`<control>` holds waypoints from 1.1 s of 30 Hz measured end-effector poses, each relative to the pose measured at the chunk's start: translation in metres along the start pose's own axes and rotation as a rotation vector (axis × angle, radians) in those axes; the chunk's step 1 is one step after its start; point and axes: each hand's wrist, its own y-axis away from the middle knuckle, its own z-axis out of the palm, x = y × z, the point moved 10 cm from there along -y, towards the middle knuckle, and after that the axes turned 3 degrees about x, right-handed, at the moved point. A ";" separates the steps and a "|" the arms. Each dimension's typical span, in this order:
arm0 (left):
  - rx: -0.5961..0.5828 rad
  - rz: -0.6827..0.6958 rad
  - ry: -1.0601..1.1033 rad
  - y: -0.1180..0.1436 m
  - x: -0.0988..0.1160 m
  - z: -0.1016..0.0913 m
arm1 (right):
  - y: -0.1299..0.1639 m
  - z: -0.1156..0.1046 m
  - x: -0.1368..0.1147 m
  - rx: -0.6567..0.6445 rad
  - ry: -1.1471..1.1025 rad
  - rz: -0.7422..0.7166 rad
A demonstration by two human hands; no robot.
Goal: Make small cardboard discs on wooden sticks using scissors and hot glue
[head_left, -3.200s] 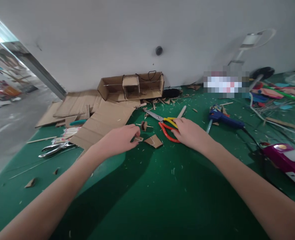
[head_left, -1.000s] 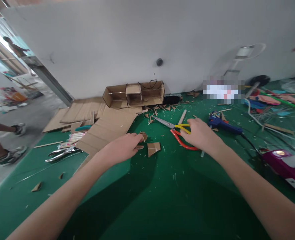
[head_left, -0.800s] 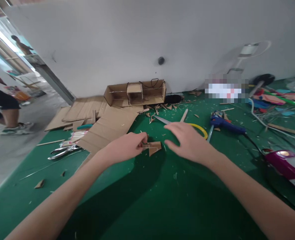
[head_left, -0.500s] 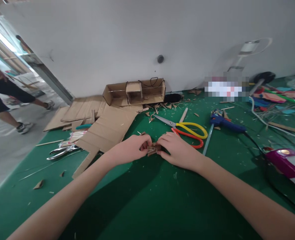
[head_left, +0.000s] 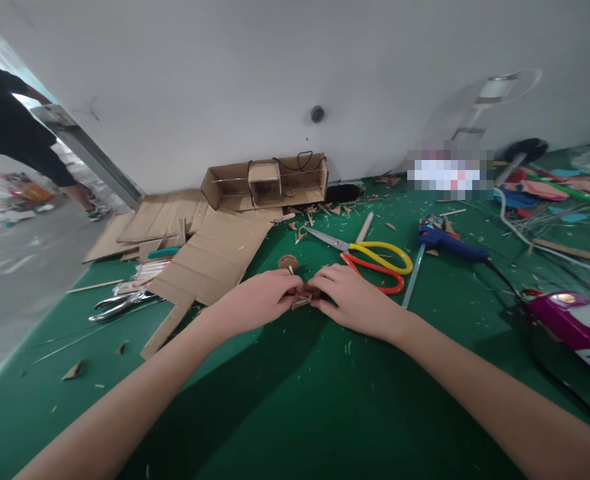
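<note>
Both hands meet over the green table, fingers closed on a small brown cardboard piece [head_left: 302, 300]. My left hand [head_left: 265, 295] pinches it from the left, and my right hand [head_left: 349, 300] grips its right side. Just beyond the left fingertips shows a round cardboard disc [head_left: 288, 262] with a thin pale stick at it; whether it joins the held piece is hidden by my fingers. Scissors [head_left: 359, 250] with one yellow and one red handle lie open beyond my right hand. A blue glue gun [head_left: 449, 243] with a clear glue stick rests to the right.
A cardboard box [head_left: 265, 183] with compartments stands against the wall. Flat cardboard sheets [head_left: 219, 253], pliers [head_left: 122, 303] and wooden sticks lie at left. A magenta power strip [head_left: 565, 327] sits at right, near coloured scraps. Cardboard shavings litter the table. Someone in dark clothes [head_left: 17, 127] is at far left.
My left fingers have shifted slightly, and the round disc beyond them now shows more fully. Both hands still grip the cardboard piece. The person at left has moved.
</note>
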 end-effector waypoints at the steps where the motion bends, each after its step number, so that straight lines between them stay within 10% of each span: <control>1: -0.001 -0.004 -0.003 0.000 -0.001 0.001 | 0.000 -0.001 -0.001 0.006 0.004 -0.010; 33: -0.005 -0.129 -0.039 0.001 -0.008 0.011 | 0.000 0.002 -0.017 0.003 0.049 -0.208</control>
